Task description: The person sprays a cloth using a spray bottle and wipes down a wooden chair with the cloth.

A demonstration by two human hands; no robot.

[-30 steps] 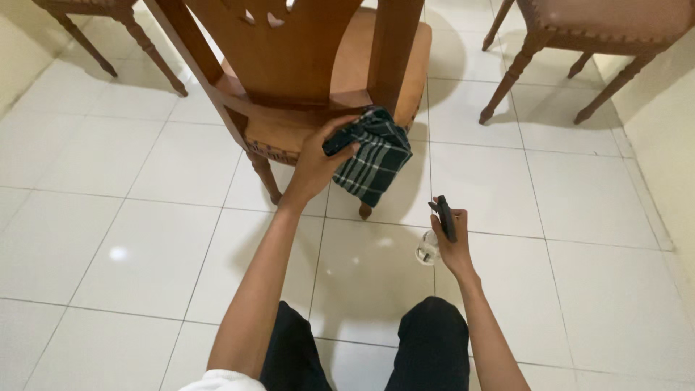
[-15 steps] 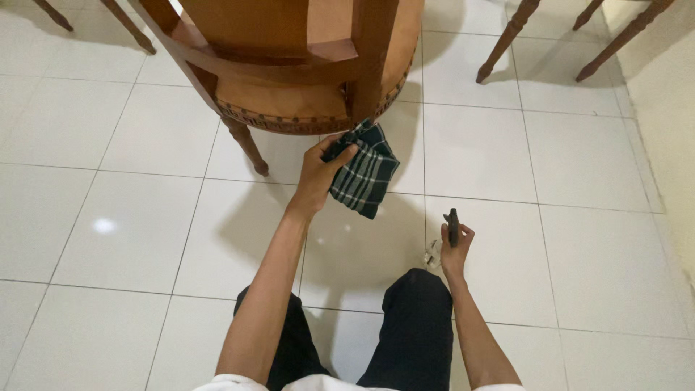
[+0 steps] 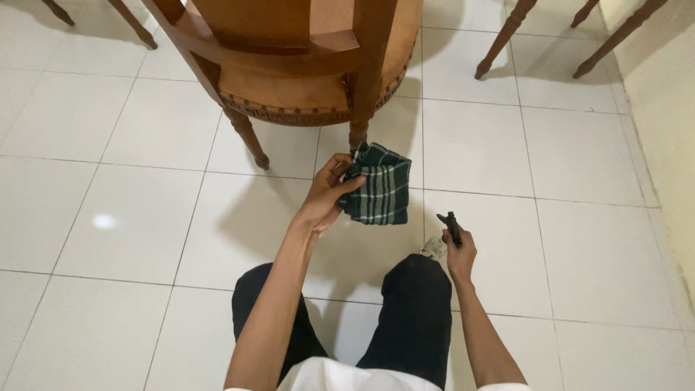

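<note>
My left hand (image 3: 327,195) grips a dark green checked cloth (image 3: 378,193), which hangs folded just below the rear leg of a wooden chair (image 3: 289,65). The cloth is clear of the chair's seat rail. My right hand (image 3: 459,250) holds a small clear spray bottle (image 3: 436,247) with a black trigger head (image 3: 452,226), low over the white tiled floor and beside my right knee.
The wooden chair stands right in front of me, its back toward me. Legs of another chair (image 3: 507,36) show at the top right and one more (image 3: 130,25) at the top left. A cream wall (image 3: 666,123) runs along the right side. My knees (image 3: 413,289) are on the tiles.
My left hand has drawn the cloth down and back off the chair's seat rail to below its rear leg. My right hand with the bottle has dropped slightly toward my knee.
</note>
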